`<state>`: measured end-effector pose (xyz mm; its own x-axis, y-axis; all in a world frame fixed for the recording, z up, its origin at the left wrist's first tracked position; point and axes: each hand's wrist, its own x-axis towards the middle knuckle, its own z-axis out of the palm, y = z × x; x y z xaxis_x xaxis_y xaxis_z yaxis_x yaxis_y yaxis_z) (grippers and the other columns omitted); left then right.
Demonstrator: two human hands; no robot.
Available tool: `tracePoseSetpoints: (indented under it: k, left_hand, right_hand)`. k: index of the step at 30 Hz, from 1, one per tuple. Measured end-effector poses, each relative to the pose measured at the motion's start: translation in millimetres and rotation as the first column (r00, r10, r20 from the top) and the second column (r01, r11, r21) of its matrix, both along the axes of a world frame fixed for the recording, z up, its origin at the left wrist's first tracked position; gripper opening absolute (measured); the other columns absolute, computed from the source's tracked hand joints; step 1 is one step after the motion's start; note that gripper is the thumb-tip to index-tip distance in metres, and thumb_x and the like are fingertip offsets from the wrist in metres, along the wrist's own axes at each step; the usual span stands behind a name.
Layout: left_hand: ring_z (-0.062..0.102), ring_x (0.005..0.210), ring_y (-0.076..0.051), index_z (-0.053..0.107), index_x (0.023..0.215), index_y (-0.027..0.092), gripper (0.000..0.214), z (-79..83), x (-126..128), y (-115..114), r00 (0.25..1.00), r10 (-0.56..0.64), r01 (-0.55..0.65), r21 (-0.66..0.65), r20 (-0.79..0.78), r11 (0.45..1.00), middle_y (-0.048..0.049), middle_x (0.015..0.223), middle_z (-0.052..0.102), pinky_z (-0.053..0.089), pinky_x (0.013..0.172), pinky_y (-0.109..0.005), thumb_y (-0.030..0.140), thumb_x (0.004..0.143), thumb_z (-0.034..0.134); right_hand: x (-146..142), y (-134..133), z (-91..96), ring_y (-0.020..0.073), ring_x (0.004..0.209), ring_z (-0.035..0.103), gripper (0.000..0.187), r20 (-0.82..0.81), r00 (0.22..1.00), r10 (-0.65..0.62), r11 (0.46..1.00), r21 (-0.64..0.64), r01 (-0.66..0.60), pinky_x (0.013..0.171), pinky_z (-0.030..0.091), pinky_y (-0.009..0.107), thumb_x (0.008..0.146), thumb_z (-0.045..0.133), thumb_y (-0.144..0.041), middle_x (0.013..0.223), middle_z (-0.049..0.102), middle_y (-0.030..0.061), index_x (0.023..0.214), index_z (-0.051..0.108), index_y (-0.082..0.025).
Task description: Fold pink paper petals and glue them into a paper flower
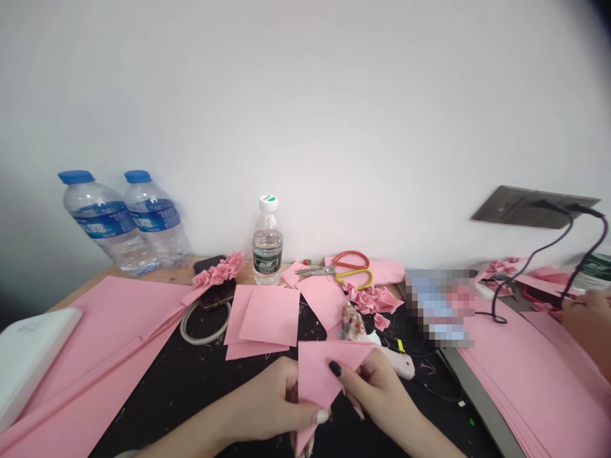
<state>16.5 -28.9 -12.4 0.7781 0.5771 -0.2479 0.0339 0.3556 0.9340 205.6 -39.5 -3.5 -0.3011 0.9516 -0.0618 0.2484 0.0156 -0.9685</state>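
Observation:
A pink paper sheet folded to a triangle [322, 375] is held up between both of my hands, above the black work mat [191, 394]. My left hand [272, 397] pinches its lower left side, and my right hand [377, 388] grips its right corner. Just past my right hand lies a pale pink hot glue gun [398, 362]. Loose pink paper squares [270, 318] lie ahead of my hands, and small folded pink paper flowers [372, 300] are scattered beyond the triangle.
Scissors with red and yellow handles [346, 272] lie at the back. A strip of paper roses [217, 270] rests on a phone [217, 294]. Several water bottles [267, 242] stand by the wall. Large pink sheets [534, 375] lie right, where a co-worker's hand [589, 331] shows.

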Motion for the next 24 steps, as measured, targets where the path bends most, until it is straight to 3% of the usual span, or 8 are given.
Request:
tracePoseSetpoints:
  k: [3,6,10,14,20,23,24]
  left_hand:
    - [0.058,0.045,-0.01,0.062,0.077,0.011,0.01,1.3,6.1,-6.2,1.0,0.028,-0.028,0.003,0.007,1.0,0.0,0.056,0.064,0.044,0.05,-0.02,0.018,0.075,0.055]
    - [0.059,0.047,-0.01,0.06,0.06,0.009,0.019,4.3,12.1,-9.1,0.996,0.082,-0.08,0.038,-0.032,0.996,-0.0037,0.055,0.064,0.04,0.047,-0.017,0.016,0.075,0.054]
    - [0.06,0.045,-0.011,0.058,0.058,0.01,0.023,5.7,14.6,-5.5,0.988,0.146,-0.145,0.02,-0.046,0.989,-0.0036,0.051,0.064,0.041,0.044,-0.017,0.021,0.077,0.054]
    - [0.064,0.048,-0.014,0.056,0.073,0.012,0.016,0.6,11.6,1.1,0.969,0.247,-0.247,-0.013,-0.005,0.969,-0.0034,0.055,0.068,0.048,0.048,-0.021,0.026,0.076,0.059]
    - [0.067,0.052,-0.015,0.052,0.066,0.013,0.02,-3.1,8.6,5.7,0.94,0.341,-0.341,0.017,-0.004,0.94,-0.0051,0.059,0.071,0.047,0.048,-0.02,0.028,0.075,0.061]
    - [0.066,0.049,-0.016,0.056,0.074,0.012,0.018,-5.0,7.3,10.3,0.924,0.383,-0.383,-0.009,-0.01,0.924,-0.0036,0.057,0.069,0.049,0.049,-0.023,0.028,0.072,0.065]
    - [0.066,0.048,-0.016,0.057,0.079,0.012,0.021,-5.7,6.4,12.6,0.912,0.411,-0.411,-0.016,-0.005,0.912,-0.0028,0.055,0.069,0.05,0.05,-0.025,0.028,0.071,0.066]
  right_hand:
    - [-2.8,-5.4,-1.4,0.0064,0.035,0.03,0.039,0.115,0.992,-0.061,0.987,0.158,0.042,0.037,0.022,0.019,0.087,0.044,-0.041,0.04,0.034,-0.0067,0.055,0.043,-0.018]
    - [-3.4,-8.1,-0.5,0.0078,0.037,0.033,0.04,0.222,0.963,-0.15,0.933,0.355,0.064,0.04,0.025,0.021,0.087,0.044,-0.033,0.039,0.037,-0.0051,0.05,0.043,-0.018]
    - [-1.2,-7.0,2.0,0.0091,0.036,0.038,0.042,0.28,0.931,-0.235,0.875,0.477,0.077,0.041,0.028,0.021,0.088,0.042,-0.029,0.038,0.041,-0.0036,0.047,0.043,-0.018]
    - [1.1,-4.3,1.7,0.0096,0.033,0.04,0.046,0.27,0.902,-0.335,0.869,0.459,0.186,0.039,0.027,0.021,0.088,0.042,-0.034,0.035,0.043,-0.0027,0.045,0.043,-0.019]
    - [2.3,-2.5,3.4,0.01,0.03,0.044,0.059,0.254,0.873,-0.415,0.874,0.378,0.305,0.038,0.03,0.021,0.087,0.042,-0.043,0.029,0.044,-0.0006,0.033,0.042,-0.019]
    - [6.5,0.8,12.3,0.0105,0.032,0.044,0.061,0.235,0.842,-0.486,0.853,0.336,0.399,0.039,0.031,0.021,0.087,0.042,-0.046,0.03,0.044,-0.0004,0.033,0.043,-0.019]
    - [8.2,2.2,15.5,0.0103,0.033,0.044,0.061,0.206,0.817,-0.538,0.823,0.337,0.457,0.041,0.032,0.021,0.087,0.043,-0.047,0.03,0.041,-0.0012,0.033,0.042,-0.019]
